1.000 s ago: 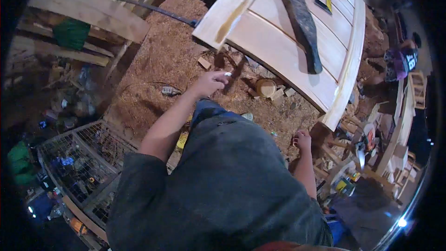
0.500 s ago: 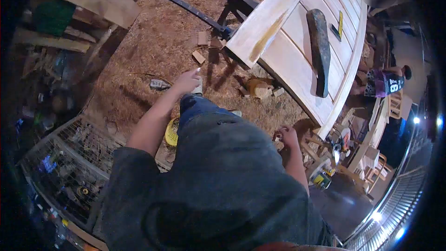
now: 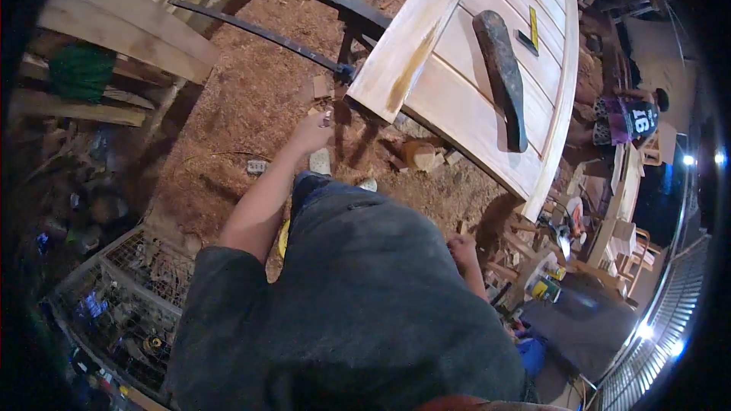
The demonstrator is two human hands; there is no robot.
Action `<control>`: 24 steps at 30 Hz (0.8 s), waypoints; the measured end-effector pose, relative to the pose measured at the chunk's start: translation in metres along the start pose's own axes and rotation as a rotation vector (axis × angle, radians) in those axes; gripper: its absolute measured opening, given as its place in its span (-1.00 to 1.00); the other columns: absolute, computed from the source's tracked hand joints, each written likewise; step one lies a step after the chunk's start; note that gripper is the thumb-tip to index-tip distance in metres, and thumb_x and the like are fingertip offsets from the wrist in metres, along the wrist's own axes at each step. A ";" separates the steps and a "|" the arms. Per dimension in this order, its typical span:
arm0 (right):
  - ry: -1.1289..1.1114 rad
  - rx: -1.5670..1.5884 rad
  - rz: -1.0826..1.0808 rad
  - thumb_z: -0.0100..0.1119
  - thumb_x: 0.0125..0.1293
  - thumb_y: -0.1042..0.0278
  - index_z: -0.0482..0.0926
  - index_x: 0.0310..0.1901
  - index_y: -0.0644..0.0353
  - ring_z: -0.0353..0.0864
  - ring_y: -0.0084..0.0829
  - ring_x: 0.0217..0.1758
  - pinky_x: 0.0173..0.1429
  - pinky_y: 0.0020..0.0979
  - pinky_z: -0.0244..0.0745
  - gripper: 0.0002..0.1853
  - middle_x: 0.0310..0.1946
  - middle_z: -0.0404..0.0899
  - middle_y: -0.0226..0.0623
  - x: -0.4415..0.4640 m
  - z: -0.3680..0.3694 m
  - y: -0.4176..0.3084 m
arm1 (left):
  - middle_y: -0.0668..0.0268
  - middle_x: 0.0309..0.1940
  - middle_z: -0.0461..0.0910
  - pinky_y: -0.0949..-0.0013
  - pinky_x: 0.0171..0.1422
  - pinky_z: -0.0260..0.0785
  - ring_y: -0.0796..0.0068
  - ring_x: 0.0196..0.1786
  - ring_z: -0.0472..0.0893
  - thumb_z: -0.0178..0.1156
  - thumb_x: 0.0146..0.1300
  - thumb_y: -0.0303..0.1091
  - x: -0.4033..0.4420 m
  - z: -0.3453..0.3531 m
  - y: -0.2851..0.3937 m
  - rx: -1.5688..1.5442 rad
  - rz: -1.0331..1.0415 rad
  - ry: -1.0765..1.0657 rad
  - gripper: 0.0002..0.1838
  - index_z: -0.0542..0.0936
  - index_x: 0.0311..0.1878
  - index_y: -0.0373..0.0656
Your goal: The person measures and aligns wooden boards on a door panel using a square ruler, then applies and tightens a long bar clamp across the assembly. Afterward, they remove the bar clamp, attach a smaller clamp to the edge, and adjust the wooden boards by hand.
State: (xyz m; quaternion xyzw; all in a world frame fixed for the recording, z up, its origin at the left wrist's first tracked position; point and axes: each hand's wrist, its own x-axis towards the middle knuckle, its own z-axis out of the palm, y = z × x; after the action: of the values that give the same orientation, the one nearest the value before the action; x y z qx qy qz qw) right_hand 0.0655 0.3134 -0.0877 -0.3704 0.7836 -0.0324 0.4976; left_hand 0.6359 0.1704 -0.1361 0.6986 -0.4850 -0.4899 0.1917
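Observation:
My left hand is over the sawdust floor, left of the near corner of a pale wooden panel. Its fingers are curled around something small and whitish that I cannot make out. Low beside my body, my right hand has its fingers bent in, and whatever it may hold is hidden. On the panel lie a long dark wooden piece and a small square with a yellow blade. Neither hand touches the panel.
Dark metal bars reach the panel's left corner. A wire-mesh frame is at the lower left, stacked timber at the upper left. Wood offcuts lie under the panel. Another person is at the far right.
The view has shifted over the panel and floor. My left hand has drawn back from the panel's corner, and my right hand has come in closer to my body. The pieces on the panel keep their places.

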 end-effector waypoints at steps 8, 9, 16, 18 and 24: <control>-0.052 -0.027 -0.001 0.12 0.42 0.24 0.65 -0.22 0.17 0.71 -0.43 -0.35 -0.37 -0.35 0.57 -0.79 -0.37 0.69 -0.31 0.037 -0.001 0.055 | 0.22 0.10 0.66 0.43 -0.17 0.48 0.51 -0.21 0.64 0.13 0.32 -0.48 -0.021 -0.076 0.060 -0.706 0.016 0.371 -0.42 0.37 0.42 -0.32; -0.082 0.098 0.125 0.12 0.42 0.25 0.64 -0.21 0.16 0.71 -0.42 -0.36 -0.38 -0.36 0.57 -0.81 -0.37 0.69 -0.31 0.036 -0.001 0.051 | 0.21 0.16 0.63 0.44 -0.19 0.48 0.50 -0.20 0.63 0.12 0.33 -0.50 -0.016 -0.080 0.075 -0.803 0.046 0.376 -0.39 0.32 0.46 -0.35; 0.073 0.394 0.059 0.10 0.44 0.30 0.56 -0.23 0.14 0.60 -0.48 -0.49 -0.48 -0.42 0.49 -0.87 -0.41 0.61 -0.33 -0.005 -0.021 0.016 | -0.02 0.28 0.56 0.17 -0.06 0.58 0.24 0.00 0.69 0.10 0.34 -0.46 0.138 -0.104 0.110 -0.257 0.017 0.341 -0.33 0.22 0.52 -0.29; 0.164 0.551 0.123 0.11 0.44 0.32 0.56 -0.23 0.14 0.55 -0.47 -0.52 -0.51 -0.43 0.46 -0.88 -0.40 0.61 -0.34 -0.022 -0.016 0.016 | -0.08 0.28 0.56 0.02 0.05 0.60 0.09 0.14 0.69 0.08 0.35 -0.41 0.184 -0.120 0.121 0.577 -0.118 0.238 -0.38 0.30 0.49 -0.28; 0.211 0.579 0.266 0.13 0.47 0.34 0.57 -0.07 0.09 0.57 -0.49 -0.50 -0.52 -0.42 0.40 -0.89 -0.43 0.60 -0.33 -0.089 0.056 0.010 | -0.10 0.11 0.66 0.01 0.28 0.51 -0.02 0.22 0.64 0.09 0.33 -0.19 0.296 -0.097 0.069 1.248 0.273 -0.538 -0.58 0.72 0.03 -0.31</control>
State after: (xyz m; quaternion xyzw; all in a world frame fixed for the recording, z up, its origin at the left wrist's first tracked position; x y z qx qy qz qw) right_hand 0.1255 0.3935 -0.0529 -0.1026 0.8306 -0.2269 0.4981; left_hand 0.7015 -0.1377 -0.1892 0.4652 -0.7903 -0.2472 -0.3129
